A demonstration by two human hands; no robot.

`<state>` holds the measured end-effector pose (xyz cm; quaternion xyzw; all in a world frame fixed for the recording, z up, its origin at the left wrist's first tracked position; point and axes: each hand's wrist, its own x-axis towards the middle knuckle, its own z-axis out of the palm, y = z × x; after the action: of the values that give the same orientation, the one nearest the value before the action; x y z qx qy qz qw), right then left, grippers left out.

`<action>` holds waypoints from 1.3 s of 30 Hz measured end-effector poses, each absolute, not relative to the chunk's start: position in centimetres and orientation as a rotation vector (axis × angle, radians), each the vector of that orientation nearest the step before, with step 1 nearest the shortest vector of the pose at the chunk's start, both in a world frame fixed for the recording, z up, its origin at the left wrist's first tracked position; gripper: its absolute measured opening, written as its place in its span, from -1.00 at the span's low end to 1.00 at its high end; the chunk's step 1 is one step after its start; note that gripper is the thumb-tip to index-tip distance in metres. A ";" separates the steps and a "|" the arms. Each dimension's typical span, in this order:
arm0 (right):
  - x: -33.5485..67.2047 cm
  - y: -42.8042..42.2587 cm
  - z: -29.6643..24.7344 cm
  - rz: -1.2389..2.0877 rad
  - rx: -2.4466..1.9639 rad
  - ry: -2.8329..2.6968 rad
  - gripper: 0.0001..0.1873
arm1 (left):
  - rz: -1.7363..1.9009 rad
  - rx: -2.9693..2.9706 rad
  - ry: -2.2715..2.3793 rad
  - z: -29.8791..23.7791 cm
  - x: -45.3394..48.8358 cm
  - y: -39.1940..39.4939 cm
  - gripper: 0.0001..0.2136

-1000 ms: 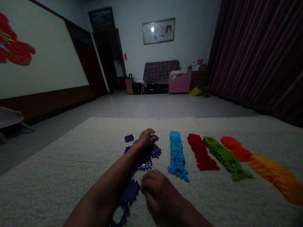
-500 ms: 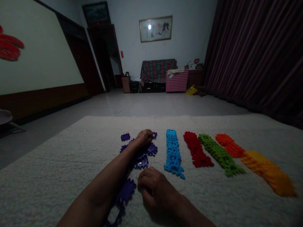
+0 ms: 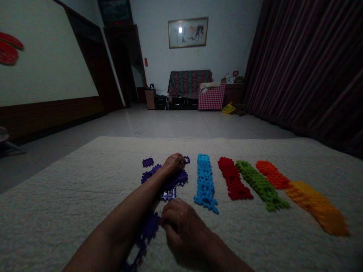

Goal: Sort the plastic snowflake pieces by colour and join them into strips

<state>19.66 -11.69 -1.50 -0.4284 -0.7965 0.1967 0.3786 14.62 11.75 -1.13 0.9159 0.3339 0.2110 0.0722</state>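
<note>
My left hand (image 3: 173,164) reaches across the mat with its fingers closed at the edge of a purple frame-shaped interlocking tile (image 3: 186,159). Beneath that hand and forearm lie several more purple interlocking tiles (image 3: 181,177), partly covered. My right hand (image 3: 183,223) rests closer to me, fingers curled; whatever may be inside them is hidden. Just left of it, a row of purple tiles (image 3: 149,227) runs toward me, partly behind my left forearm. A pale-centred tile (image 3: 169,193) lies between the two hands. One solid purple tile (image 3: 148,162) sits apart at the far left.
Right of my hands, overlapping rows of interlocking tiles lie on the cream mat (image 3: 93,181): blue (image 3: 205,181), red (image 3: 234,179), green (image 3: 262,185), orange-red (image 3: 272,174) and yellow-orange (image 3: 317,206). Beyond the mat's far edge is a tiled floor (image 3: 181,122).
The view has shifted slightly. My left hand stays by the far purple frame tile, more of which now shows beside the fingertips. My right hand remains curled, close to the near purple row.
</note>
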 end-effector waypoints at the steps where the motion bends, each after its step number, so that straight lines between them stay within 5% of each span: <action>1: 19.7 -11.7 -1.5 0.506 -1.099 -2.031 -0.78 | 0.640 2.754 0.995 -1.1 14.6 11.8 -0.76; 14: 19.8 -11.5 -1.6 0.480 -1.066 -2.067 -0.79 | 1.010 2.288 1.060 1.8 13.8 11.3 -0.69; 25: 19.8 -11.6 -1.5 0.464 -1.085 -2.062 -0.81 | 0.238 2.726 0.988 4.2 10.9 7.2 -0.65; 33: 19.7 -11.8 -1.1 0.469 -1.080 -2.034 -0.78 | 0.262 2.649 1.013 4.8 6.8 8.0 -0.81; 39: 19.6 -11.7 -1.3 0.489 -1.079 -2.036 -0.77 | 0.348 2.362 1.097 4.5 4.8 10.5 -0.67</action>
<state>19.62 -11.70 -1.27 -0.4232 -0.7984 0.1916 0.3830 4.83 10.46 4.53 0.8694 0.4037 0.1281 0.2544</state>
